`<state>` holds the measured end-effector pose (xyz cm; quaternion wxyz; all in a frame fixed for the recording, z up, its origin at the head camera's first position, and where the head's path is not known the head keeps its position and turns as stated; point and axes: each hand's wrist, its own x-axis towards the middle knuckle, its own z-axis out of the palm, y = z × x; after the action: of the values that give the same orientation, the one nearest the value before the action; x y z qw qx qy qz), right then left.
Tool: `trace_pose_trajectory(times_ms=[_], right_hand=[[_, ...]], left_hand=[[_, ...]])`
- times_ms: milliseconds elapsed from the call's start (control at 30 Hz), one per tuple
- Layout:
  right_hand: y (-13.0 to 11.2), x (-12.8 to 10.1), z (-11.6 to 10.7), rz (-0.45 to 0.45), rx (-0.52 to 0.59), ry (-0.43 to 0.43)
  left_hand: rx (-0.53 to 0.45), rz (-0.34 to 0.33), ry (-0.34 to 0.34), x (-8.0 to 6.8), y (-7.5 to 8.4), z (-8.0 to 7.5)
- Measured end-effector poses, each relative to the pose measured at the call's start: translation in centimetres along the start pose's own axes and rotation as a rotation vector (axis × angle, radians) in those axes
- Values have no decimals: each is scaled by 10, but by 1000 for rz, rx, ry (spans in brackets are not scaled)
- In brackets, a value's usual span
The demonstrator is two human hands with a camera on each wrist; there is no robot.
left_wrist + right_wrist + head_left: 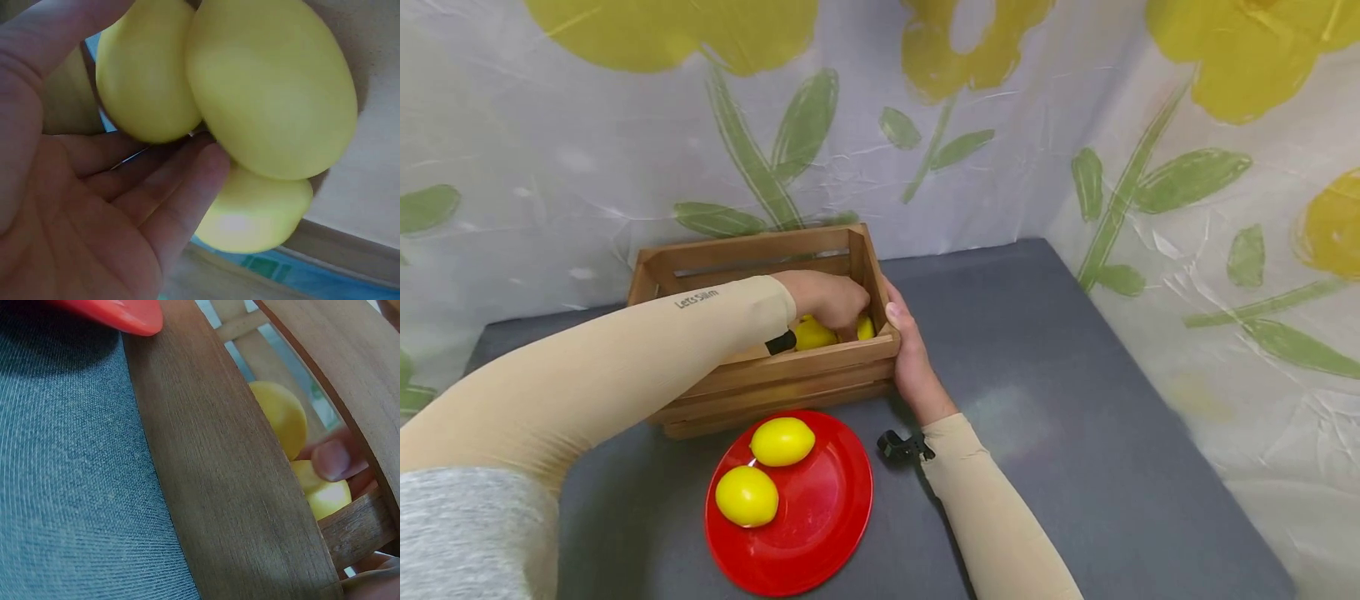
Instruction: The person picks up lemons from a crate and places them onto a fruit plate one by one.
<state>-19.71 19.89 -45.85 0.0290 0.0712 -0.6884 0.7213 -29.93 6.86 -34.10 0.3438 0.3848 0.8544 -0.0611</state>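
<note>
Lemons [815, 333] lie piled inside a wooden crate [790, 375] on a grey table [1075, 433], and the person's left hand [827, 302] reaches down into the crate among them. From the head view, going left to right: a long beige sleeve crosses over the crate's near wall, the left hand curls downward over the fruit, and the right hand [910, 354] presses against the crate's right end wall.

The left wrist view shows three lemons [269, 87] packed together just beyond the left fingers [181, 200]. Those fingers lie close together and slightly bent, their tips touching the underside of the biggest lemon, but they do not yet close around it. That lemon sits directly ahead of the fingertips, its long axis slanting across them. The left hand is clearly the nearer one.

The right hand's fingers wrap the crate's right end, thumb on the rim, holding the crate rather than any fruit. In the right wrist view a fingertip [334, 459] rests on a lemon behind the slats.

Just in front of the crate, nearer the person than the fingers, a red plate [827, 533] carries two more lemons [763, 467] side by side.
</note>
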Motion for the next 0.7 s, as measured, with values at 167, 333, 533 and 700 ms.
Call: trace_pose_trajectory(times_ms=[167, 333, 533, 700], right_hand=[[0, 2, 1, -1, 7, 5], [0, 3, 2, -3, 16, 3], [1, 3, 0, -10, 9, 3], [1, 3, 0, -14, 5, 4]], left_hand=[[48, -1, 3, -1, 3, 6], [85, -7, 18, 4, 3, 11], [101, 6, 38, 4, 4, 11], [99, 29, 62, 2, 0, 12]])
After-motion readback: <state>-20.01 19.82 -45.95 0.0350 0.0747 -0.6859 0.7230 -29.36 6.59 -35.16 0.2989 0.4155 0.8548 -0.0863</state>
